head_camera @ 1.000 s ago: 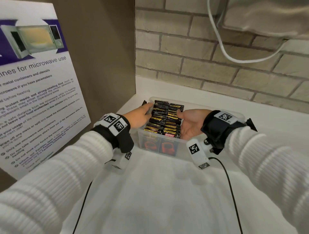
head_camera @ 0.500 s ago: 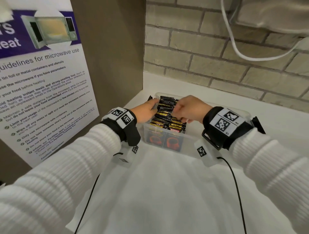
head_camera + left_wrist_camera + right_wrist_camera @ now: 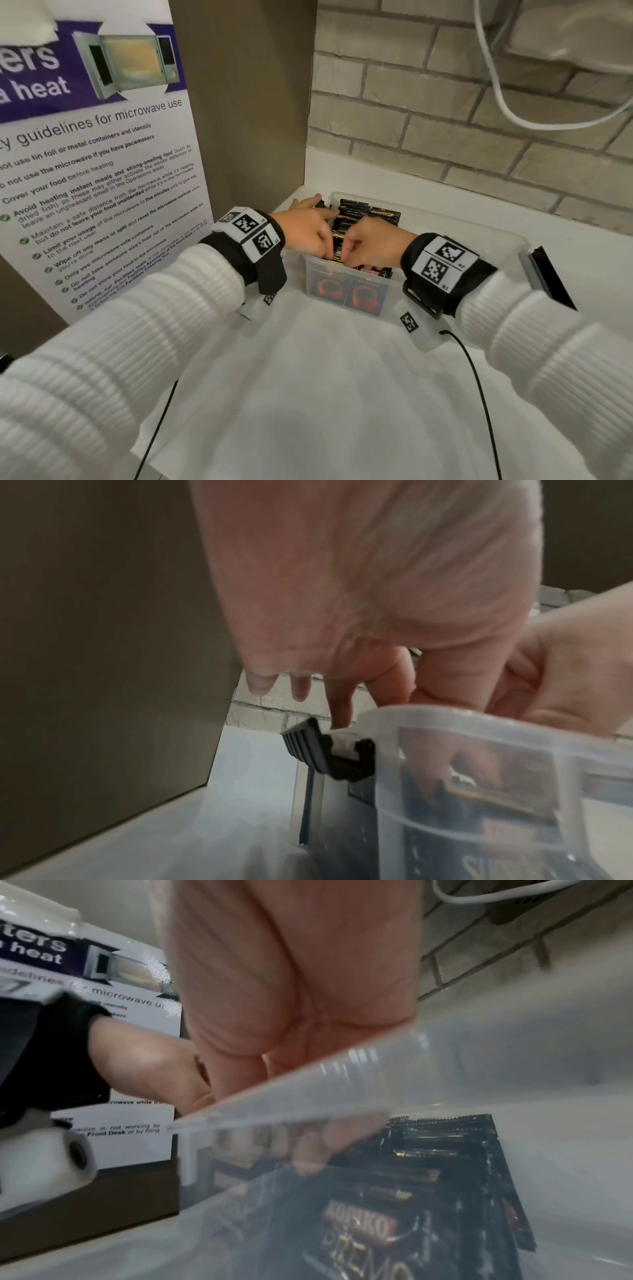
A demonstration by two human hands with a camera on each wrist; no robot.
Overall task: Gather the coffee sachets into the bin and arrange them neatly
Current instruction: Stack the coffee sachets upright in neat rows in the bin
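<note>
A clear plastic bin (image 3: 462, 224) stands on the white counter, its left part packed with upright black and gold coffee sachets (image 3: 356, 212). Both hands meet at its near-left corner. My left hand (image 3: 325, 233) lies over the left wall with straight fingers, and its thumb reaches down onto the sachets. In the left wrist view that thumb (image 3: 479, 761) shows through the bin (image 3: 445, 715) wall. My right hand (image 3: 346, 251) is curled and pinches the sachet tops near the front wall. In the right wrist view its fingertips (image 3: 318, 1150) show through the wall on the sachets (image 3: 428, 1177).
A microwave poster (image 3: 96, 171) on a brown panel closes off the left side. A brick wall with a hanging white cable (image 3: 513, 113) stands behind. Black latches stick out at the bin's left (image 3: 308, 745) and right (image 3: 551, 277) ends. The white counter (image 3: 325, 394) lies in front.
My right hand turned from palm-up beside the sachets to palm-down, and its fingers curled onto them at the near end. My left hand shifted a little, bringing its thumb down into the bin.
</note>
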